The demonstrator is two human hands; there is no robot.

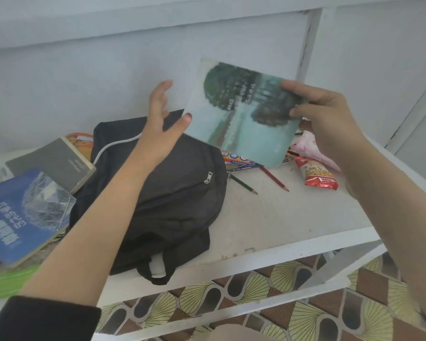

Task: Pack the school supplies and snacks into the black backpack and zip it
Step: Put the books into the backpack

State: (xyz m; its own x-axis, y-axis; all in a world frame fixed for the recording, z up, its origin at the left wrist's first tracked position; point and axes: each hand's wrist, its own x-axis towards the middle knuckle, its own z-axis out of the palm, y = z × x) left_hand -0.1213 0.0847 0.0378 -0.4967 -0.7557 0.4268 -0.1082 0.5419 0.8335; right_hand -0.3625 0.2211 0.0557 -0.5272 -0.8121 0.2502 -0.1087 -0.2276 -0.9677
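The black backpack (172, 193) lies flat on the white table (293, 217), its zipper closed. My right hand (327, 119) grips a thin notebook with a teal tree picture (241, 119) in the air above the backpack's far right corner. My left hand (162, 119) hovers open over the backpack's top, its thumb close to the notebook's left edge. Right of the bag lie a crayon box (239, 159), two loose pencils (274, 179), a red snack packet (317, 175) and a pink packet (312, 148).
A blue book (22, 217), a grey book (54, 163) and an orange item (83, 143) are stacked left of the backpack, with something green (8, 281) at the table's front left. A white wall stands behind. Patterned floor tiles (256, 303) show below the front edge.
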